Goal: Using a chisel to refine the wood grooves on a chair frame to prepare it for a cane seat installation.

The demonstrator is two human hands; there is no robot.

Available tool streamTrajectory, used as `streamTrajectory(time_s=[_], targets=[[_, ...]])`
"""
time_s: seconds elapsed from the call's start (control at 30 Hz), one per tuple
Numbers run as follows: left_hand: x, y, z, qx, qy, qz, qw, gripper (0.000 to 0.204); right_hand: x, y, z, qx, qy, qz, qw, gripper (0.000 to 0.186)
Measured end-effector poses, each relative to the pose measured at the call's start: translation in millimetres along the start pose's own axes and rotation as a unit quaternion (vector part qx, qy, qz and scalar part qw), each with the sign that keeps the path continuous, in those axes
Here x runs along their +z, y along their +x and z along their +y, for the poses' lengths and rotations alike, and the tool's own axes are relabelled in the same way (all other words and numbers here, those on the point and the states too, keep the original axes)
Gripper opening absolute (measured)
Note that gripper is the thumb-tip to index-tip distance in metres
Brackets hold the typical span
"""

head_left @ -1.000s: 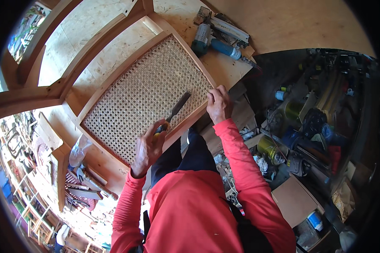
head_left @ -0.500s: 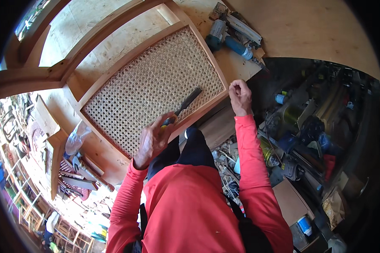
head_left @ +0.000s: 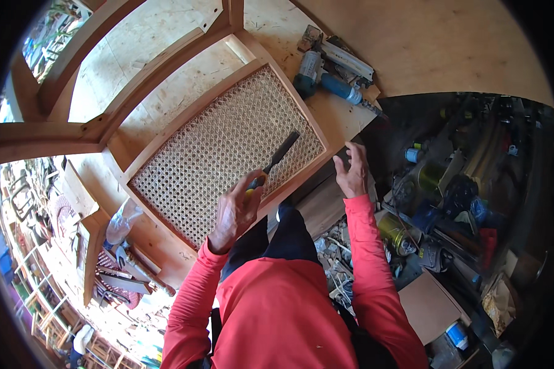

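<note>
My left hand (head_left: 235, 212) is closed round the yellow-and-black handle of a chisel (head_left: 281, 152). The chisel's dark flat blade points up and right, over a woven cane panel (head_left: 218, 147). That panel fills a curved wooden frame (head_left: 194, 118), part of a chair lying on the workbench. Just off the frame's right corner is my right hand (head_left: 353, 171), its thumb and fingers apart with nothing visible between them. Most of the chisel's handle is hidden by my left fingers.
Beyond the frame's right corner lie a blue-and-grey power drill (head_left: 338, 87) and other tools. At left, a clear plastic bag (head_left: 123, 221) and a hammer-like tool (head_left: 138, 263) sit on the bench. Cans, wood scraps and a brown board (head_left: 434, 306) clutter the right side below.
My right hand has gone from pinched fingers to fingers spread apart. The whole view has shifted, so the scene sits lower. My left hand still grips the chisel over the cane.
</note>
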State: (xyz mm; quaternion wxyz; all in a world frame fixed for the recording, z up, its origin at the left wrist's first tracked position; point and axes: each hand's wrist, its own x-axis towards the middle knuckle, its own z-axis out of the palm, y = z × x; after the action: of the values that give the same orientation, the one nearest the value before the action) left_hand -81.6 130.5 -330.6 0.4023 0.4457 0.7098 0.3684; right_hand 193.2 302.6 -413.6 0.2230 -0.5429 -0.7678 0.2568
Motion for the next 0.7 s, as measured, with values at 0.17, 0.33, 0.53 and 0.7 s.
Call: streamTrajectory(time_s=[0.17, 0.33, 0.53, 0.7], targets=[[6, 22, -6, 0.059, 0.044, 0.011, 0.997, 0.04, 37, 19, -31, -0.083, 0.031, 0.048, 0.995, 0.061], [7, 33, -2, 0.062, 0.047, 0.003, 0.997, 0.038, 57, 10, -19, -0.059, 0.053, 0.045, 0.996, 0.062], [12, 38, 4, 0.084, 0.036, 0.023, 0.996, 0.037, 62, 10, -13, -0.052, 0.074, 0.052, 0.994, 0.062], [8, 38, 9, 0.058, 0.04, 0.019, 0.997, 0.036, 66, 9, -11, -0.048, 0.063, 0.052, 0.995, 0.061]])
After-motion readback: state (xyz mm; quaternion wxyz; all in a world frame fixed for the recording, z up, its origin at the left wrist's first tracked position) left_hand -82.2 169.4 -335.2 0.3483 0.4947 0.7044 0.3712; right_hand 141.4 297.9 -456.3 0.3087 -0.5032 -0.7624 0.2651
